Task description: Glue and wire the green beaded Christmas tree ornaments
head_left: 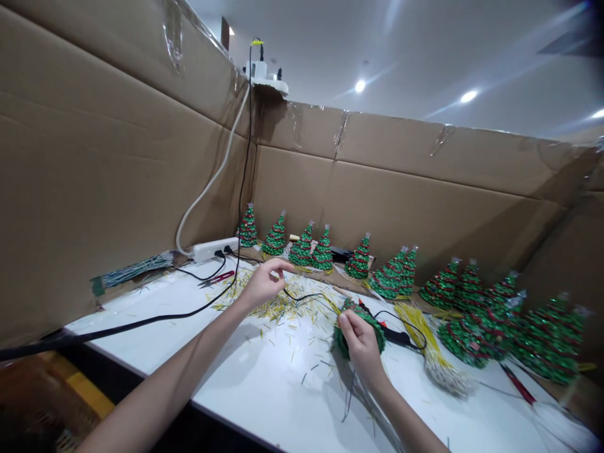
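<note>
My right hand (362,345) is closed on a small green Christmas tree (346,309), which lies tilted low over the table and is partly covered by my fingers. Yellow wires (333,304) stick out by its edge, near my thumb. My left hand (265,284) hovers to the left, above a scatter of cut yellow and green bits (283,308). Its fingers are bent together as in a pinch; whatever they hold is too small to make out. Just right of the tree lies a black-handled tool (395,336) with an orange part and a black cord.
Finished-looking Christmas trees (358,258) line the cardboard wall (425,170). A bundle of yellow wires (431,346) lies at right. Red-handled tools (221,277) and a white power strip (214,249) sit at left. A black cable (155,319) crosses the white table (245,390).
</note>
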Tool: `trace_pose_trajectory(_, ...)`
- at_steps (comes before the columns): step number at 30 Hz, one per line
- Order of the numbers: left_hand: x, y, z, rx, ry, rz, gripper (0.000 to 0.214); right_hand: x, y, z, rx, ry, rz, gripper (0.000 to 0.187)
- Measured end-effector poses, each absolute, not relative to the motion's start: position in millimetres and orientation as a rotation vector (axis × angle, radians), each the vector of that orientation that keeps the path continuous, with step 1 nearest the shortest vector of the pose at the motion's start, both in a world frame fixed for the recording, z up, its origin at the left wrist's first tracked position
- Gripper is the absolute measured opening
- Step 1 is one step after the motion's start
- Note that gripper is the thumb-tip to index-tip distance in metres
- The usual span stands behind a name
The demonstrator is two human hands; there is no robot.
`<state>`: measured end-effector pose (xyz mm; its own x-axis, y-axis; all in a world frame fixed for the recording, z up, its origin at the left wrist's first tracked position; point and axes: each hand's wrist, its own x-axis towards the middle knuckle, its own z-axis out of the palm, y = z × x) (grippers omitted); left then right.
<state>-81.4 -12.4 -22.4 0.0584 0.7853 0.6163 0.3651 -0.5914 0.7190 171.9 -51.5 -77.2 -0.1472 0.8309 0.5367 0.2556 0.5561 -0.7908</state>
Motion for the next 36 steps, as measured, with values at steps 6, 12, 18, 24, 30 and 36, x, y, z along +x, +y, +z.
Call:
trace_pose_trajectory(6,-57,-13,-35,1.821,0.963,1.209,0.038,170,-52,-80,-0.925,-1.780,0.630,0.037)
trace_pose_trajectory(12,-53,-14,-41,1.690,0.936,1.072,0.031,169,-55,-80,-0.939,-1.872,0.547,0.038)
trace_pose_trajectory(18,-59,-11,-43,1.787,0.843,1.076,0.038,168,-54,-82,-0.965,-1.898,0.525,0.038)
trace_pose_trajectory(24,-61,-10,-38,2.028,0.971,1.175,0.036,163,-54,-84,-0.957,-1.898,0.549,0.039)
trace_pose_trajectory(30,-67,-12,-32,2.271,1.156,1.228,0.027,163,-55,-83,-0.963,-1.907,0.534,0.039)
trace_pose_trajectory(36,-86,-10,-22,2.172,1.230,1.538,0.012,168,-56,-80,-0.988,-1.845,0.528,0.040)
